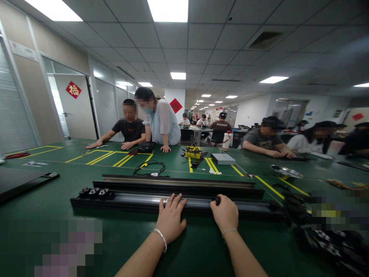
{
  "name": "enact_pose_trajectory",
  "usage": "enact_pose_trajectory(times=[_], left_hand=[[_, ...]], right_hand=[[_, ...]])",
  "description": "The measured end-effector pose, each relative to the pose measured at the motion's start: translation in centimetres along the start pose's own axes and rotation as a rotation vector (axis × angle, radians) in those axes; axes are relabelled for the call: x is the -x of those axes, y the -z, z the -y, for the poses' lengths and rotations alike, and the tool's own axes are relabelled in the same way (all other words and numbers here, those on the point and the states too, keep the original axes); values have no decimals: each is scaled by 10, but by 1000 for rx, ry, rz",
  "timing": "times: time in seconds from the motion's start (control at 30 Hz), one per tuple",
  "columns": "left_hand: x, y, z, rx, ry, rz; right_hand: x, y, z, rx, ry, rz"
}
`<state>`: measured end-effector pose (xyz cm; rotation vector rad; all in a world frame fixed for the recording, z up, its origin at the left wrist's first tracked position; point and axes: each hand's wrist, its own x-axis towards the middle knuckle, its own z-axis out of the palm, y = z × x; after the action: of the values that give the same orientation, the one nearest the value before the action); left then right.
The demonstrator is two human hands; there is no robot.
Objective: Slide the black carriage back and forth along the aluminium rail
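A long black rail [135, 200] with a shiny grey middle strip lies crosswise in front of me. Several small black blocks [93, 193] with light patterned tops sit at its left end. My left hand [172, 215] rests on the rail, fingers spread and nothing held. To the right of it, my right hand [225, 212] is closed round a small black piece [218, 200] at the rail's upper side; the fingers mostly hide it, so its kind does not show. A second black rail [178, 184] lies just behind, parallel to the first.
More black blocks [331, 240] are heaped at the right. On the green table [121, 246] stand a metal dish [286, 171], a grey box [223, 159], a yellow item [193, 152] and a black cable [152, 168]. A dark panel [23, 181] lies left. Other people sit and stand beyond.
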<state>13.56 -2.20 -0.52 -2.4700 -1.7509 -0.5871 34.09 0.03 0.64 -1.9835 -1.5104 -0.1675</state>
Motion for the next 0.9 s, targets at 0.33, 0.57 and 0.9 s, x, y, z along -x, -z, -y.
enact_pose_trajectory(times=[0.33, 0.57, 0.9], left_hand=[[-1, 1, 0, -33, 10, 24], [0, -1, 0, -37, 4, 15], [-1, -2, 1, -30, 1, -1]], right_hand=[[-2, -3, -4, 12, -15, 10], [-2, -2, -4, 33, -14, 0], [-3, 4, -8, 27, -48, 8]])
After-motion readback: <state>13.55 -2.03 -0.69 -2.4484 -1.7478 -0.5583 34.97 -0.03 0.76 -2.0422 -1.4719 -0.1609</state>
